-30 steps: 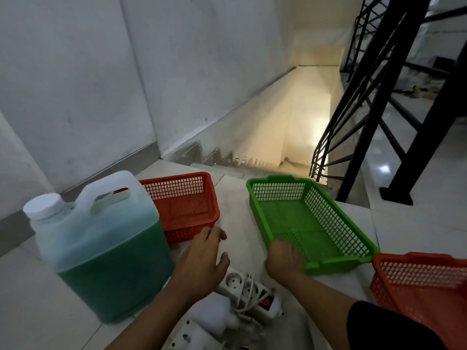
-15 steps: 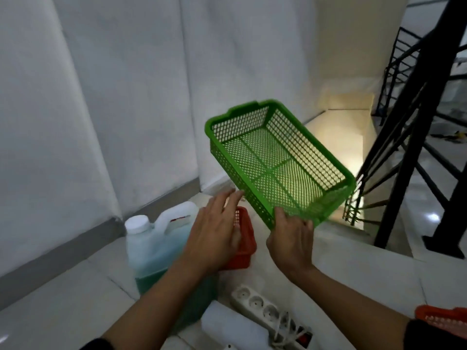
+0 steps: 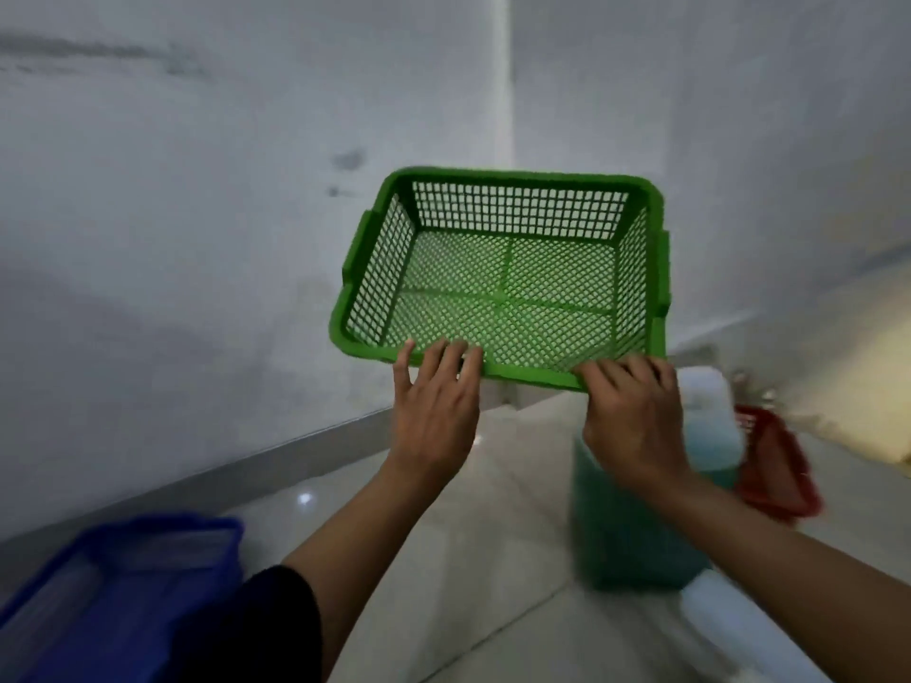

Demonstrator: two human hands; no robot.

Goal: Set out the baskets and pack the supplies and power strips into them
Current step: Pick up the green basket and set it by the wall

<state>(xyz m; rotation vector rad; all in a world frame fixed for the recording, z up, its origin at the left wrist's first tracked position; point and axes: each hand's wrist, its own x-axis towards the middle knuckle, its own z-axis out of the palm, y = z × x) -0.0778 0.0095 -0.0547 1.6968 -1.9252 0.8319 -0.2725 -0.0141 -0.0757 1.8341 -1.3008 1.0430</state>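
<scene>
Green mesh basket hung mid-frame, tilted so I saw its inside, off the floor. My left hand and right hand each curled fingers over its near rim. Lower right sat a blurred jug and red basket; lower left, a blue basket.

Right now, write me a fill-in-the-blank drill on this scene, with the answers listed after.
1. Both hands, left hand and right hand, hold up the ____ basket.
2. Inside, that basket is ____.
3. The basket at lower left is ____.
4. The jug holds ____ liquid.

Answers: green; empty; blue; green
</scene>
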